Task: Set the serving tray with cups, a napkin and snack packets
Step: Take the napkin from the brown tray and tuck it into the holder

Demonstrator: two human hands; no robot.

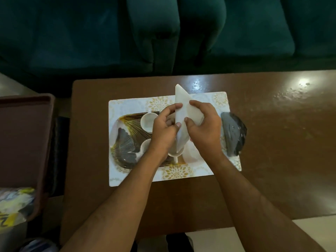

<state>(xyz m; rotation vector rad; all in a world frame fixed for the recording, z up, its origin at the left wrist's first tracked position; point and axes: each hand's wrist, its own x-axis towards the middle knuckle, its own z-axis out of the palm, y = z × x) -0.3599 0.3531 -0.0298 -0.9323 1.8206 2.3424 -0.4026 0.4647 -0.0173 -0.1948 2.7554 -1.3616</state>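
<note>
Both hands folding the napkin (pixel 183 108) above the tray (pixel 127 124).

The left hand (pixel 164 131) and right hand (pixel 203 128) are pinching the white, soft, triangular napkin, fingers (pixel 177 106) clamped on its edges. Glossy white cups (pixel 148 122) are already sitting on the patterned tray on the desk (pixel 272 142); napkin placing and snack packets seem left.

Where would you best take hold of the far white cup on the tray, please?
Grip the far white cup by its rim, coming from above and from the left. It stands upright with its mouth open upward, and its left side is clear, while the left hand folding the napkin crowds its right side.
</note>
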